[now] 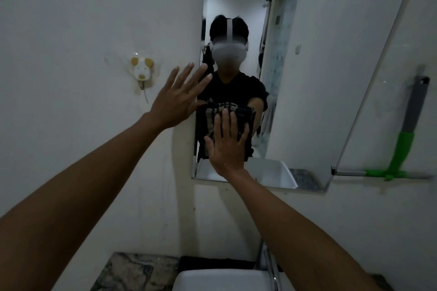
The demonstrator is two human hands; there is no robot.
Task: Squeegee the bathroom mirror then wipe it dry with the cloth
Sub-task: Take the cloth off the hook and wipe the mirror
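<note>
The squeegee (pixel 406 139) is judged finished with, hung well right of the fingers; drying is underway, the cloth (pixel 241 114) pressed to the mirror (pixel 307 78) under the right hand's (pixel 228 146) flat fingers, the left hand (pixel 179 99) splayed, holding nothing.

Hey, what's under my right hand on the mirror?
A dark striped cloth is pressed flat against the mirror under your right hand. Its edges stick out around the fingers; the glass behind the cloth is covered, so I can't see it.

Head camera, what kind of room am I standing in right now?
Most likely a small bathroom: a mirror hangs on the white wall above a white sink, and a green squeegee rests on a rail beside it.
</note>
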